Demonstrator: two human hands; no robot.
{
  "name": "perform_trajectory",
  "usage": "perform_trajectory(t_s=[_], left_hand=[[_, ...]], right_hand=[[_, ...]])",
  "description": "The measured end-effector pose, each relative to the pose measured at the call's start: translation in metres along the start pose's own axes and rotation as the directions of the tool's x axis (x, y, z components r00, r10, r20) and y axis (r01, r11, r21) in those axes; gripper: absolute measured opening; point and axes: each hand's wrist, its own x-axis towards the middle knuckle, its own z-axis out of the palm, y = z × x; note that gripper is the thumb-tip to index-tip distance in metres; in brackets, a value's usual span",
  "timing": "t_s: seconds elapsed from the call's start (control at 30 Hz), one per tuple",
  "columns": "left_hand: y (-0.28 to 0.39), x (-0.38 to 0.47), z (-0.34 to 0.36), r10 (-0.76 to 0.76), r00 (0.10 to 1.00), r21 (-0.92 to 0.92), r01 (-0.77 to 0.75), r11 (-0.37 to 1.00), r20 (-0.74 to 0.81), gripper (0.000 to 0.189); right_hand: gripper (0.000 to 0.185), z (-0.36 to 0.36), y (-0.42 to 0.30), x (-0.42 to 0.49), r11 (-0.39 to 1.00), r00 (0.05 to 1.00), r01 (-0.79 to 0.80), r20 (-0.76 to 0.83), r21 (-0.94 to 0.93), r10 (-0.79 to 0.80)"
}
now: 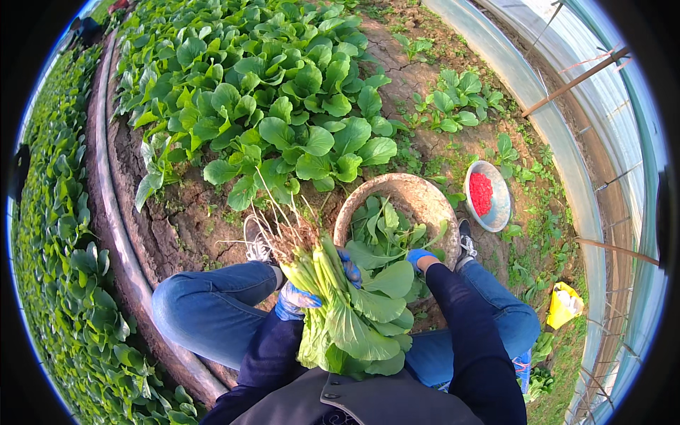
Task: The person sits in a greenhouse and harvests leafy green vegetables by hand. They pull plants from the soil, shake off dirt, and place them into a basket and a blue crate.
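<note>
My left hand (298, 300), in a blue glove, is wrapped around a thick bunch of leafy greens (348, 321). Pale stems and soil-covered roots (297, 239) point up and to the left, while the broad leaves hang toward my lap. More gloved fingers show on the bunch's far side. My right hand (421, 259), also gloved in blue, is inside the near right part of a worn round basin (419, 194) between my feet. Loose green leaves (390, 218) lie in that basin. The right fingertips are partly hidden, so whether they grip a leaf is unclear.
A small metal bowl (498, 206) of red pieces (480, 194) sits right of the basin. Dense leafy plants (276, 106) grow ahead. A pale pipe (114, 196) runs along the left; plastic greenhouse sheeting (563, 175) curves along the right. A yellow bag (560, 316) lies on the ground.
</note>
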Motion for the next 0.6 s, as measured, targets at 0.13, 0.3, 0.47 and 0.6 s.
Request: perform_trajectory(t_s=[0.13,0.3,0.47,0.6], left_hand=[[0.002,0.001,-0.006,-0.03,1.0,0.039,0.029,0.999,0.01,0.1],[-0.001,0.009,-0.018,-0.038,0.999,-0.076,0.038,0.996,0.001,0.101],[0.009,0.005,-0.024,-0.063,0.995,-0.011,0.062,0.998,-0.08,0.102],[0.015,0.003,-0.029,-0.097,0.99,-0.039,0.094,0.995,-0.098,0.104]], right_hand=[[0.032,-0.071,-0.028,-0.04,0.98,0.989,0.039,-0.133,-0.196,-0.065],[0.017,-0.133,-0.122,-0.049,0.728,0.486,0.535,-0.548,-0.43,-0.681],[0.016,-0.122,-0.233,0.033,0.378,0.402,0.381,-0.216,-0.844,-0.89],[0.02,-0.128,-0.247,0.102,0.389,0.641,0.245,-0.153,-0.888,-0.752]])
